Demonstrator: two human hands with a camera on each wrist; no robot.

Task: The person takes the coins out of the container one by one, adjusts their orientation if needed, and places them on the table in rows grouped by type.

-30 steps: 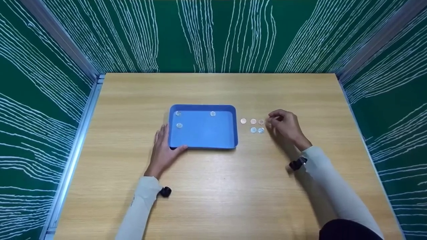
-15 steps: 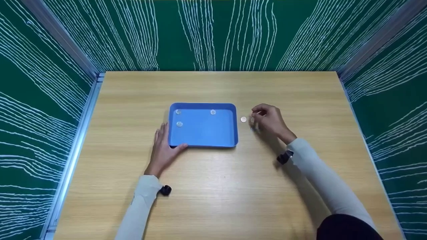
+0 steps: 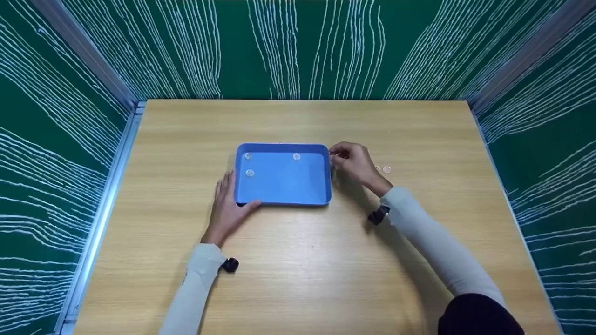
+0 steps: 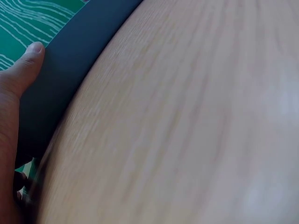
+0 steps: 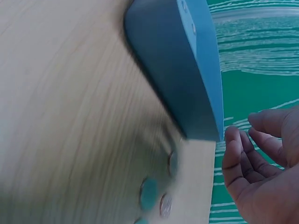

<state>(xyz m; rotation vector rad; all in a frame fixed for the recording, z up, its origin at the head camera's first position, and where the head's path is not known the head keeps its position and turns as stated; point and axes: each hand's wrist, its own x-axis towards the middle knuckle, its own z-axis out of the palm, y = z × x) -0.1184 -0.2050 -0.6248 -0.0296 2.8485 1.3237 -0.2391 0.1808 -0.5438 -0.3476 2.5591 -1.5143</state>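
A blue tray point(image 3: 288, 186) lies on the wooden table, with three coins on its floor; one is the far-left coin point(image 3: 248, 156). My left hand point(image 3: 226, 211) rests at the tray's near-left corner, fingers straight along the left wall and thumb along the near side. In the left wrist view the thumb point(image 4: 30, 65) touches the tray's outer wall point(image 4: 65, 70). My right hand point(image 3: 351, 160) is above the table beside the tray's right rim, fingers bent. In the right wrist view, its fingertips point(image 5: 232, 132) come close together; whether a coin is between them cannot be told.
Right of the tray, several coins lie on the table; one is the rightmost coin point(image 3: 387, 169), and others are partly covered by the right hand. A copper-edged coin point(image 5: 173, 163) lies near the tray's corner. Green walls point(image 3: 260, 51) with white lines surround the table point(image 3: 288, 279).
My right hand has moved left across the coins, from their right end to the tray's right rim, uncovering coins on the right. The left hand, tray and coins in it stay put.
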